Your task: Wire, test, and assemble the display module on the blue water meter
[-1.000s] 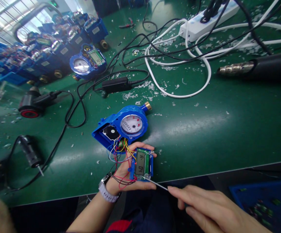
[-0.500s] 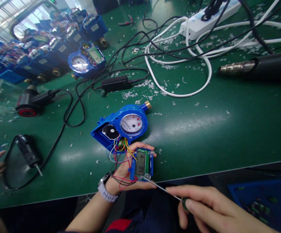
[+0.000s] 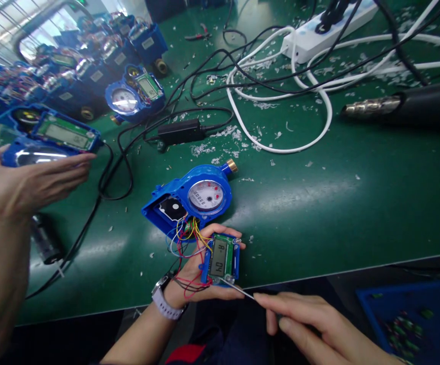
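My left hand [image 3: 195, 271], with a watch on the wrist, holds a small blue display module [image 3: 221, 258] whose screen faces up. Coloured wires [image 3: 185, 238] run from the module to an opened blue water meter [image 3: 189, 198] lying on the green table just beyond. My right hand [image 3: 311, 324] is closed on a thin metal probe [image 3: 237, 289], pinching it near the handle. The probe's tip touches the lower edge of the module.
At left, another person's hand [image 3: 29, 185] holds a blue meter [image 3: 52, 139] above the table. Several more blue meters [image 3: 134, 94] stand at the back left. Black and white cables [image 3: 280, 81], a power strip [image 3: 326, 28], a black tool [image 3: 402, 106] and a blue bin [image 3: 413, 314] surround the work area.
The other person's hand has come in from the left, lifting a blue meter over the table. My right hand has shifted slightly left along the probe. The module stays in my left hand.
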`<state>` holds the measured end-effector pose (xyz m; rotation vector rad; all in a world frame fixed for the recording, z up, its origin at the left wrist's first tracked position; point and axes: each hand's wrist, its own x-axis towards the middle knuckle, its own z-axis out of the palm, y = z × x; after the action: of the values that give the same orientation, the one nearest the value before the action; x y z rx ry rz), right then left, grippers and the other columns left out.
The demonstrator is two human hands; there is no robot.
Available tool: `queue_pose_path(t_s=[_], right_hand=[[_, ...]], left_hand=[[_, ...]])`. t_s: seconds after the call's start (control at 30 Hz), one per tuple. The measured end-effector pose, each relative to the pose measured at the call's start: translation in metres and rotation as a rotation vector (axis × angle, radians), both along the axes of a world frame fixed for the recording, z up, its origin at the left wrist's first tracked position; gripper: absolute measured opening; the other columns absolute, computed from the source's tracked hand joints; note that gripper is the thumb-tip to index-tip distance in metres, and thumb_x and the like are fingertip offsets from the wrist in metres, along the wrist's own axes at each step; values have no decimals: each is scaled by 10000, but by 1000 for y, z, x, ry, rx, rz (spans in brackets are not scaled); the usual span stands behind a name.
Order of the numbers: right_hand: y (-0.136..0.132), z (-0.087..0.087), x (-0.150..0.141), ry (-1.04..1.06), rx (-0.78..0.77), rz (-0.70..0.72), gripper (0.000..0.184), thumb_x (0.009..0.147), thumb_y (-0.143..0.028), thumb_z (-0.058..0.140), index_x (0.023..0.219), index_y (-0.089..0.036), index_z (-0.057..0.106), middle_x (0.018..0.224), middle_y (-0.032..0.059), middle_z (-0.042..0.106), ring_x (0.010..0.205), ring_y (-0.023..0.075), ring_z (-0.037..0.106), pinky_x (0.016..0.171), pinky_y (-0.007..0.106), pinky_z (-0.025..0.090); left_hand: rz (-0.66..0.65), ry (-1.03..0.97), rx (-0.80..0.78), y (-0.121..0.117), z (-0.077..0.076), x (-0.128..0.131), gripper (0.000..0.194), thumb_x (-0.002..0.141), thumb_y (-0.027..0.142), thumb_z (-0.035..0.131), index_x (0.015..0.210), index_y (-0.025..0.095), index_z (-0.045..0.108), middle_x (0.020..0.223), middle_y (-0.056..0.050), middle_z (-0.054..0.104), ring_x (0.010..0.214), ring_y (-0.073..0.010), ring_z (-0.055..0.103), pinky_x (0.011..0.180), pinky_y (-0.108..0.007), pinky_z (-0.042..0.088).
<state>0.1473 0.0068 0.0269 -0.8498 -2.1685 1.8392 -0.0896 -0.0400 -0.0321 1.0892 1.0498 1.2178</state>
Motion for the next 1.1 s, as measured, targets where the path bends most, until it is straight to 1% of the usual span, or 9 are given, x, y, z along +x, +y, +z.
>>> queue_pose_path(t_s=[0.17,0.3,0.47,0.67,0.77,0.87,0.93,1.0,1.1], right_hand=[[0,-7,-3,68,21,-16,344,1014,-247,431,1291,-221,633,1002,71,706,917,165,678,831,246,568],[0,-6,-5,38,2,-25,336,1023,-270,427,1283,-232,637,916,45,718,862,152,688,791,226,577],[1,-4,-6,80,139,-16,367,1005,-199,409,1299,-207,629,1033,91,705,897,164,686,807,221,571],[4,-6,-8,35,-234,-32,324,990,-247,456,1215,-203,684,843,35,718,834,155,687,824,246,555],[2,-6,-9,85,-241,-79,334,963,-216,465,1212,-195,686,857,35,717,823,147,680,800,227,546],[-1,-9,-10,117,-159,-125,367,936,-154,478,1243,-222,666,920,25,717,869,132,673,814,201,531],[-1,-12,-11,126,-117,-108,380,932,-133,487,1254,-241,658,924,10,716,871,118,672,821,182,527],[-1,-14,-12,142,-66,-67,396,926,-115,487,1262,-245,651,935,6,715,876,114,675,822,169,530],[-2,-12,-13,149,51,-16,425,919,-95,466,1286,-228,634,1026,33,708,947,138,674,854,189,539]], left_hand=[[-6,-28,-22,-1,1,-2,886,561,240,922,1294,320,432,1272,-72,526,1096,-261,633,959,-379,522],[-5,-48,-23,0,2,-2,880,564,222,919,1293,321,437,1266,-66,537,1093,-251,639,957,-363,522],[6,-51,-17,1,2,-1,877,568,214,917,1292,327,435,1267,-60,549,1089,-237,644,955,-347,523],[-8,-44,-25,0,0,-2,909,562,239,919,1310,320,408,1261,-75,559,1076,-254,646,961,-406,521],[-10,-2,-48,0,3,-3,945,566,266,920,1343,336,387,1274,-80,553,1086,-262,643,970,-416,513],[27,4,-55,-1,8,-1,1020,541,423,913,1394,326,361,1308,-112,538,1068,-282,644,940,-423,533],[101,-26,-55,-4,8,4,980,584,623,807,1400,276,388,1294,-147,558,1053,-304,643,915,-435,549],[184,-52,-57,-7,7,13,948,654,823,560,1380,226,435,1245,-171,595,1053,-319,638,893,-435,560],[385,-97,-43,-9,2,31,1027,641,935,299,1329,198,498,1136,-164,654,999,-318,660,824,-415,587]])
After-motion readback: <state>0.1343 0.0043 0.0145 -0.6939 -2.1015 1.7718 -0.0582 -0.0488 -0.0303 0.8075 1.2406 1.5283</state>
